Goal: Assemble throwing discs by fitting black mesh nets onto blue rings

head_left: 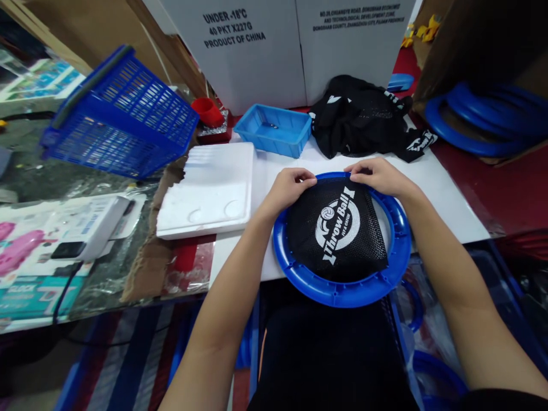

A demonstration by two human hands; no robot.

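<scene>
A blue plastic ring (396, 251) lies at the front edge of the white work surface, its near side jutting over the edge. Inside it is a black mesh net (338, 231) with a white "Throw Ball" print; a gap shows between net and ring at the right. My left hand (291, 187) pinches the net's edge at the ring's far left rim. My right hand (379, 176) pinches at the far rim, a little to the right, with thumb and fingers together. Both hands are closed, backs up.
Behind stand a light blue tray (274, 131) and a pile of black nets (363, 117). At left are a white foam slab (209, 188), a red cup (208, 112) and a tilted blue basket (124, 120). More blue rings (483, 120) lie in a box at right.
</scene>
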